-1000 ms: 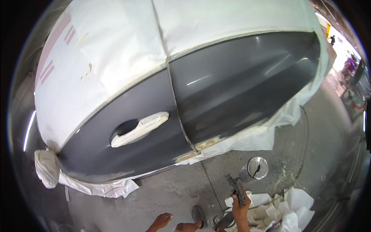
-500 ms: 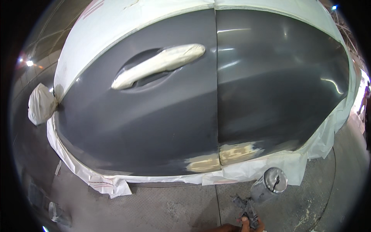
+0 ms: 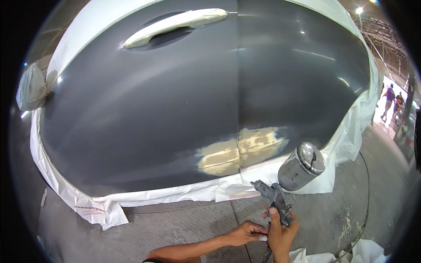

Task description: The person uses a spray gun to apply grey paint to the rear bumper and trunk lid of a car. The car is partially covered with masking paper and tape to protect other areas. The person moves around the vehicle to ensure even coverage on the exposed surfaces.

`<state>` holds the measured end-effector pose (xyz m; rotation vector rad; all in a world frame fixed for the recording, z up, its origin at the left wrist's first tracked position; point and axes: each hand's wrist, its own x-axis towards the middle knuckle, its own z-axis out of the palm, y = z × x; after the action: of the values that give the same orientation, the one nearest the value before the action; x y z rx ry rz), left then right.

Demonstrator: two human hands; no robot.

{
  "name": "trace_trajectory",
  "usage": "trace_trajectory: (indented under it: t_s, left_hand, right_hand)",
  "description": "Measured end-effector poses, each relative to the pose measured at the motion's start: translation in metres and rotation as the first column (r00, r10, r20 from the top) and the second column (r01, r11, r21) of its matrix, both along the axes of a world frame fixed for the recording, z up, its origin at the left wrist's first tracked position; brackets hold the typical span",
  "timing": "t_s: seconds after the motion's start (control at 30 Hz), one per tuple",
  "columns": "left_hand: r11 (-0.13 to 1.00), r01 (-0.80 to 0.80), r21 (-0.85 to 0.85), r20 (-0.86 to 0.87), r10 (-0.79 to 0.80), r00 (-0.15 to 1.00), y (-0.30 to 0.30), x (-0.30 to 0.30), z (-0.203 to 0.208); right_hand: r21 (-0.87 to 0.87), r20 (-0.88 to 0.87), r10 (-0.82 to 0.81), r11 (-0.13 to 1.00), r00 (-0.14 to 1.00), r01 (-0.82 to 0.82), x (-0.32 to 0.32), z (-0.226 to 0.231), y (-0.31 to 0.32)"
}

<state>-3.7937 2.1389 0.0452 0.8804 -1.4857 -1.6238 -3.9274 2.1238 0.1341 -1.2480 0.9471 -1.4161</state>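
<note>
A grey spray gun with a metal paint cup is in my right hand, whose fingers and thumb wrap round its grip. My left hand pinches at the lower end of the gun's handle; the exact part between its fingers is hidden. The gun's nozzle points toward the lower part of a dark grey car side, split by a vertical door seam. Beige, patchy bare spots lie on both sides of that seam, just ahead of the gun. A hose hangs below the handle.
White masking paper borders the panels. Masking wraps the door handle, and a plastic cover encloses the mirror. Crumpled paper lies on the grey floor at lower right. Two people stand far right.
The spray gun and both hands have come up into fuller view, nearer the panel's lower edge. The car side sits higher in the picture, and more of the right background shows.
</note>
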Motion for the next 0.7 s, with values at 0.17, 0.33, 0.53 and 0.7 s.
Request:
trace_trajectory:
  t_s: [0.17, 0.33, 0.53, 0.7]
  left_hand:
    - [0.999, -0.005, -0.042, 0.043, 0.006, 0.999, 0.014, 0.003, -0.002]
    - [0.993, 0.04, -0.109, 0.028, -0.037, 0.999, 0.018, 0.005, -0.009]
    - [0.998, 0.031, -0.05, -0.05, -0.033, 0.998, 0.029, 0.006, -0.002]
    - [0.978, 0.196, -0.072, 0.344, -0.16, 0.925, 0.027, 0.032, -0.038]
  right_hand:
    - [0.009, -0.004, -0.022, 1.0, 1.0, 0.022, 0.006, 0.003, 0.011]
    - [-0.03, 0.001, -0.052, 0.998, 0.999, 0.052, 0.008, 0.002, 0.021]
    - [-0.004, -0.09, -0.053, 0.999, 0.995, 0.053, 0.004, -0.002, 0.026]
    - [-0.008, -0.085, -0.181, 0.983, 0.98, 0.181, 0.013, 0.005, 0.025]
